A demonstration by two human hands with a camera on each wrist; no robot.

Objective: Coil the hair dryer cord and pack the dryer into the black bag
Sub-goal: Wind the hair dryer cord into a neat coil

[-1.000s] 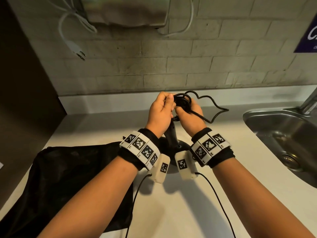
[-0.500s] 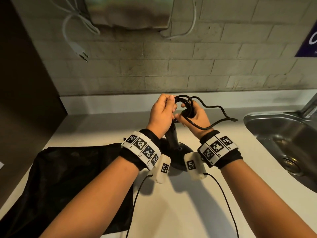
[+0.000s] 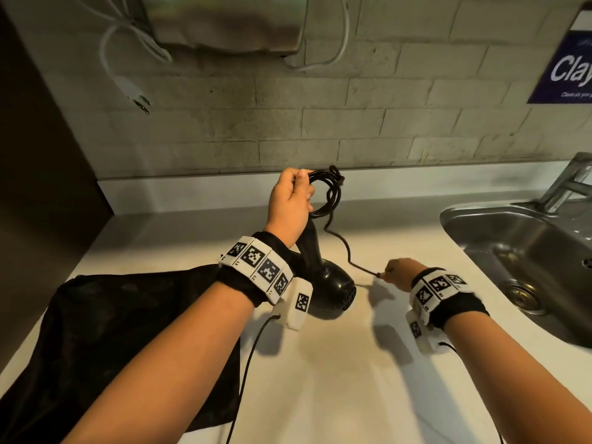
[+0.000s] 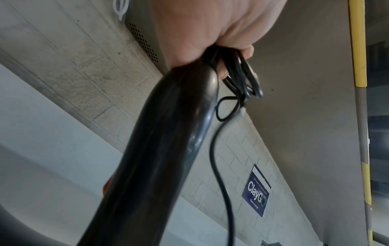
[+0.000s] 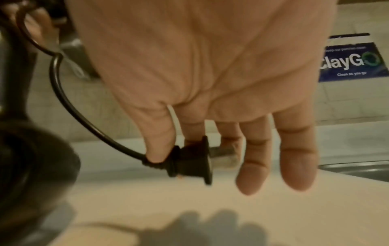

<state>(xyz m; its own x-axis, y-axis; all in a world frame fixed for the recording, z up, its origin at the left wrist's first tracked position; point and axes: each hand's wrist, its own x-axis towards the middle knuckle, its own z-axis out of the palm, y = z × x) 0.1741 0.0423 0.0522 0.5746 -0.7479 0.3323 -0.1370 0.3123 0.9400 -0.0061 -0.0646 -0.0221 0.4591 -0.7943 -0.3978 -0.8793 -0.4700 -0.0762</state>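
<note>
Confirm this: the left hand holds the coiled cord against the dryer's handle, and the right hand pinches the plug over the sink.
Not over the sink. The head view shows the right hand pinching the plug above the countertop, left of the sink. The left hand does hold the coiled cord against the dryer handle.

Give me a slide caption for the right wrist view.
Right hand pinches the cord's plug above the countertop.

Glossy black plastic dryer (image 3: 333,290), matt cloth bag (image 3: 128,341), brushed metal sink (image 3: 512,238), rough brick wall (image 3: 320,123).
</note>
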